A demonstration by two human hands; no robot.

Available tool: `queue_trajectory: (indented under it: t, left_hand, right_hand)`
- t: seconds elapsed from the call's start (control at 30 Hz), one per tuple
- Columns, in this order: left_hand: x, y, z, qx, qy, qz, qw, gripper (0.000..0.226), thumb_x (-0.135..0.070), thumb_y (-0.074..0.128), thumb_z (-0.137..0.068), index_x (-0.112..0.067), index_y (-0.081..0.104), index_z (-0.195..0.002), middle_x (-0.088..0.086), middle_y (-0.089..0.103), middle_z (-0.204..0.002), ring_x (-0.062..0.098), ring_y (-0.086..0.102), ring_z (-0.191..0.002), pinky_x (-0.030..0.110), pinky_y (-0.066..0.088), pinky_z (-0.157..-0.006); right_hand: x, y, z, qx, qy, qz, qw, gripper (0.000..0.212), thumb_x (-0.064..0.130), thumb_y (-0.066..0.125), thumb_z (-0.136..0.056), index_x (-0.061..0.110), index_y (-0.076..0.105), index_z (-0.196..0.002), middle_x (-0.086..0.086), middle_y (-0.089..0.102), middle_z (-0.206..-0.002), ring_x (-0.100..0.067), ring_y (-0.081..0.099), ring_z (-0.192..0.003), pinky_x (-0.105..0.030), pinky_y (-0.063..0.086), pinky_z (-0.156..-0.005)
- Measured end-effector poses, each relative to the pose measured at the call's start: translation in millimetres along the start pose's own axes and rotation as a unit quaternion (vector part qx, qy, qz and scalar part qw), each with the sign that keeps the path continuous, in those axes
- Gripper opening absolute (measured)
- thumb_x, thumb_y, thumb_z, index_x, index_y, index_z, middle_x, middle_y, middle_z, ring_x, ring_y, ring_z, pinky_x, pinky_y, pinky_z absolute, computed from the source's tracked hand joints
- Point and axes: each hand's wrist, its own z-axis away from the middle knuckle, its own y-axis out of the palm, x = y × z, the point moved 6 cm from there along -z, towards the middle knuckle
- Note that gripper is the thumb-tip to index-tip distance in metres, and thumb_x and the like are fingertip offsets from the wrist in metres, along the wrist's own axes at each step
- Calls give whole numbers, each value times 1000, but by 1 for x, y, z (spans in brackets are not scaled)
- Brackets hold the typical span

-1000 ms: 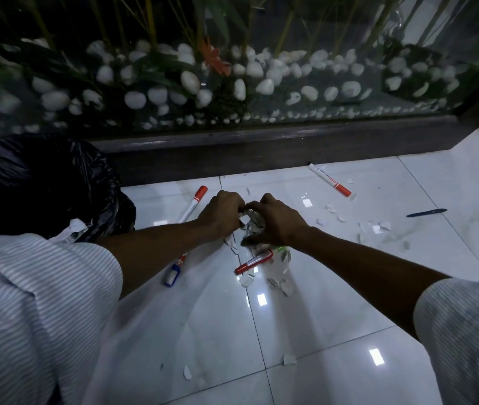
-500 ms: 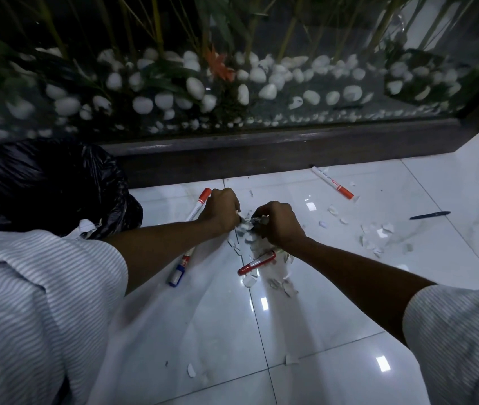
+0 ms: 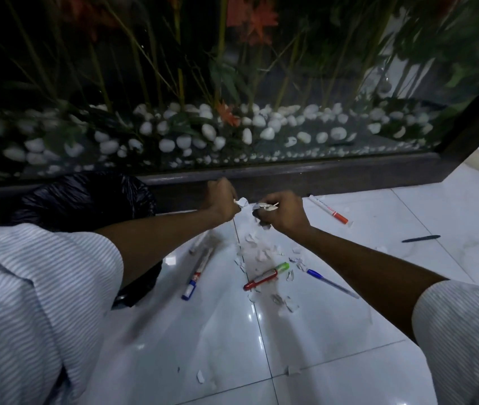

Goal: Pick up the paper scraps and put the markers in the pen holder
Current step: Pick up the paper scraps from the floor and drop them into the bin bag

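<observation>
My left hand (image 3: 222, 202) and my right hand (image 3: 282, 211) are raised above the white tile floor, each closed on white paper scraps (image 3: 242, 202) that stick out between the fingers. More paper scraps (image 3: 261, 252) lie scattered on the floor below them. A red and green marker (image 3: 266, 276) lies just under my right forearm. A white marker with a blue end (image 3: 196, 273) lies under my left forearm. Another white marker with an orange cap (image 3: 328, 209) rests to the right of my right hand. No pen holder shows.
A black rubbish bag (image 3: 86, 197) sits at the left by the dark wooden base (image 3: 334, 173) of a glass planter with white pebbles. A blue pen (image 3: 332, 283) and a dark pen (image 3: 421, 238) lie on the floor. A few scraps (image 3: 201, 376) lie near me.
Both hands lifted off the floor with paper scraps in them and drew slightly apart. The view tilted up, and a blue pen came into sight beneath my right forearm.
</observation>
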Motion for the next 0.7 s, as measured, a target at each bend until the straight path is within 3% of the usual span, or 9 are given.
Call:
queue_trajectory:
  t: [0.07,0.27,0.33,0.4,0.43,0.53,0.6,0.7]
  left_hand:
    - [-11,-25,1,-13,3,3,1000,17,-19,88,-76,-4,80,-80,12,74,-76,23,70,-71,32,59,-65]
    - [-18,-130,3,-74,2,1,997,18,-16,89,-72,-3,82,-82,11,77,-80,16,68,-71,30,53,-62]
    - [-1,-160,15,-82,-11,-5,997,15,-13,88,-71,-2,82,-79,15,78,-79,15,65,-68,30,50,-60]
    - [24,-182,28,-86,-46,-12,995,15,-13,90,-70,-5,82,-80,12,78,-77,14,69,-70,30,57,-66]
    - [72,-228,72,-116,-97,-24,988,16,-13,91,-69,-5,82,-81,11,78,-76,11,70,-68,30,59,-68]
    - [111,-259,94,-79,-135,-34,987,15,-9,90,-70,-3,82,-82,4,76,-65,-5,55,-41,28,55,-64]
    - [141,-294,137,-86,-183,-45,978,10,-9,89,-70,-4,82,-76,-4,72,-55,-2,56,-40,23,55,-56]
    - [146,-287,148,-47,-192,-53,979,8,-8,87,-73,-2,81,-76,-4,69,-50,5,62,-46,14,46,-44]
  right_hand:
    - [19,-6,-1,-12,-23,-19,999,10,11,79,-85,2,79,-90,-12,74,-70,-10,71,-51,-20,54,-50]
    - [76,11,-13,-12,-50,-97,994,13,11,83,-84,-1,77,-84,-18,72,-71,-11,70,-51,-20,54,-49]
    - [97,33,-19,-11,-52,-112,992,10,14,85,-82,7,78,-80,-14,75,-73,-15,73,-55,-28,60,-52]
    - [122,47,-24,-4,-73,-119,990,12,23,88,-78,16,78,-75,-8,76,-72,-22,75,-63,-42,64,-62]
    - [163,112,-12,64,-102,-149,981,13,24,88,-76,16,78,-75,-8,76,-71,-25,75,-65,-45,64,-64]
    - [211,138,-3,91,-136,-160,974,13,13,88,-76,9,76,-79,-6,71,-69,-13,67,-60,-38,60,-60]
    - [253,175,8,151,-150,-180,960,14,9,87,-76,3,76,-82,-7,71,-70,-9,66,-59,-35,60,-58]
    - [259,179,12,155,-179,-172,956,18,18,89,-74,5,80,-84,-14,77,-75,-21,73,-67,-48,62,-65]
